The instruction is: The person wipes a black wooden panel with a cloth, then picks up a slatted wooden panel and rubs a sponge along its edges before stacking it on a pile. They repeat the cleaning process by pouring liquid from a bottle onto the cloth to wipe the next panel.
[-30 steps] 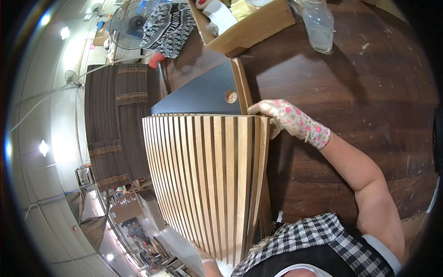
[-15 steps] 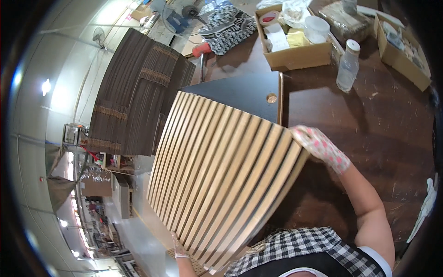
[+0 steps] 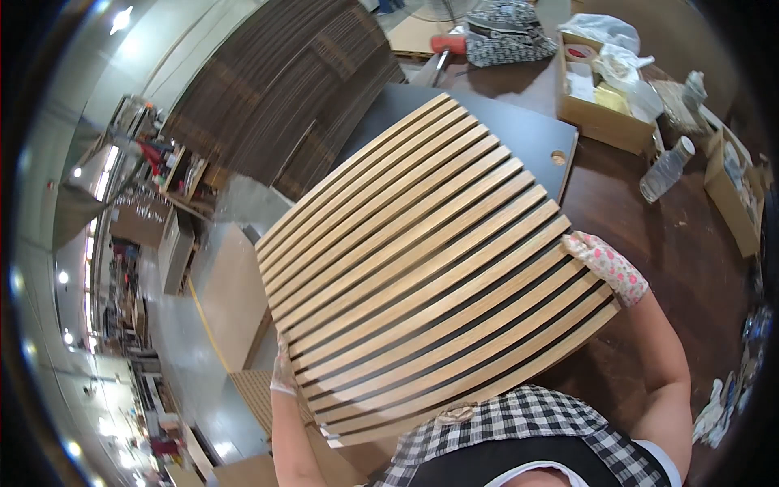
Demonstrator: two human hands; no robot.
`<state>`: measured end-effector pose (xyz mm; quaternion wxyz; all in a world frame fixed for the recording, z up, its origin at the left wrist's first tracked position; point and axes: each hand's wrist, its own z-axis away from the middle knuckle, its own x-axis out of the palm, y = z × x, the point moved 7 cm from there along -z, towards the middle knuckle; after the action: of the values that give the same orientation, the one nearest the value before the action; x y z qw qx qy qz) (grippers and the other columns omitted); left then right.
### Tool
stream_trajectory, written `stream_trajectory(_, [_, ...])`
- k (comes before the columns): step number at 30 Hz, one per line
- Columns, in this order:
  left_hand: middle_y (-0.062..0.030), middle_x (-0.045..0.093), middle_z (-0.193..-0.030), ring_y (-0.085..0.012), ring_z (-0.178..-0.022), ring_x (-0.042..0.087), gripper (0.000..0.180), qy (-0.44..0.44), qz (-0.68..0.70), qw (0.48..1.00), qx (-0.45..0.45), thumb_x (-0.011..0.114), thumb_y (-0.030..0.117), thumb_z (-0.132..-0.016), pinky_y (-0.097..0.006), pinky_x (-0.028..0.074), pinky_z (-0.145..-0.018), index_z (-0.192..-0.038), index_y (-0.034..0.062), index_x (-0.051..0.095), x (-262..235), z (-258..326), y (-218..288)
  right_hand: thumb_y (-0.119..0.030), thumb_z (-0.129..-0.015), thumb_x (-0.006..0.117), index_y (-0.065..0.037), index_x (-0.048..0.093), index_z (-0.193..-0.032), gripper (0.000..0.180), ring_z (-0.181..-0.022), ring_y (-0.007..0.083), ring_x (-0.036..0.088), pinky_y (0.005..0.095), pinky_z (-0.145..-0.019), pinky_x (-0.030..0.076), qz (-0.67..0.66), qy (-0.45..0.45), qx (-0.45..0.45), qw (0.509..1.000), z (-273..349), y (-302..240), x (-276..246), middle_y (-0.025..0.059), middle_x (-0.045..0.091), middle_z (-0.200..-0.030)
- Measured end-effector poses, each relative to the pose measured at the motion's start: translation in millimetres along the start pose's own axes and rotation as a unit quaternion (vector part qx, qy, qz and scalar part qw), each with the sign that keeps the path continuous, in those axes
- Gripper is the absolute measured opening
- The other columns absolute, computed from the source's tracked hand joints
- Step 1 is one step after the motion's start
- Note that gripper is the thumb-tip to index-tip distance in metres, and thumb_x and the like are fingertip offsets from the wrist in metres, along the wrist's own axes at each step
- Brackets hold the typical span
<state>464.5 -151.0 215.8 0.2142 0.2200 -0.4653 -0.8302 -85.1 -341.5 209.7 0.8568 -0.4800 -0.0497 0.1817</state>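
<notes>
A slatted wooden panel point(image 3: 410, 276), pale slats over a dark backing, is held up in front of me, tilted, between my two hands. At its left edge my left hand point(image 3: 283, 369), in a pale glove, grips the side; the panel partly hides the fingers. My right hand point(image 3: 607, 266), in a white glove with pink spots, is closed around the right edge. Behind the panel lies a flat dark board point(image 3: 507, 122) with a round hole near its right edge; the slats cover much of this board.
On the brown table point(image 3: 608, 191) stand a cardboard box point(image 3: 604, 130) of supplies, a clear bottle point(image 3: 667, 170) and a smaller box point(image 3: 734, 219). A red-headed hammer point(image 3: 448, 45) lies near a patterned bag point(image 3: 507, 36). Stacked brown cardboard point(image 3: 276, 77) rises at the back left.
The panel has turned clockwise and leveled, showing more of its slatted face. My left hand has moved up along its edge. My view has shifted too.
</notes>
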Motion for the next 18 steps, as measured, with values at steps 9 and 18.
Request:
stream_trajectory(9, [-0.0104,0.053,-0.124,-0.0243,-0.107,0.056,0.061,-0.072,0.117,0.988,-0.071,0.051,0.05,-0.088,-0.039,0.05,-0.086,-0.132,0.0089,0.042,-46.0,-38.9,-46.2,-0.041,-0.09,0.053,0.002,0.053,-0.119,0.051,-0.094,0.012,0.055,0.0278,-0.084,0.044,0.036,0.028,0.018,0.999,10.0,4.0,1.6,0.007,0.06,-0.105])
stream_trajectory(18, [-0.014,0.054,-0.121,-0.0247,-0.1,0.06,0.06,-0.017,0.121,0.992,-0.026,0.049,0.049,-0.09,-0.039,0.054,-0.081,-0.13,0.0055,0.041,-18.5,-17.0,-23.9,-0.04,-0.091,0.052,-0.002,0.058,-0.111,0.043,-0.086,0.0095,0.058,0.0273,-0.079,0.047,-0.059,-0.021,-0.013,0.998,-2.2,-2.4,14.8,0.0029,0.062,-0.097])
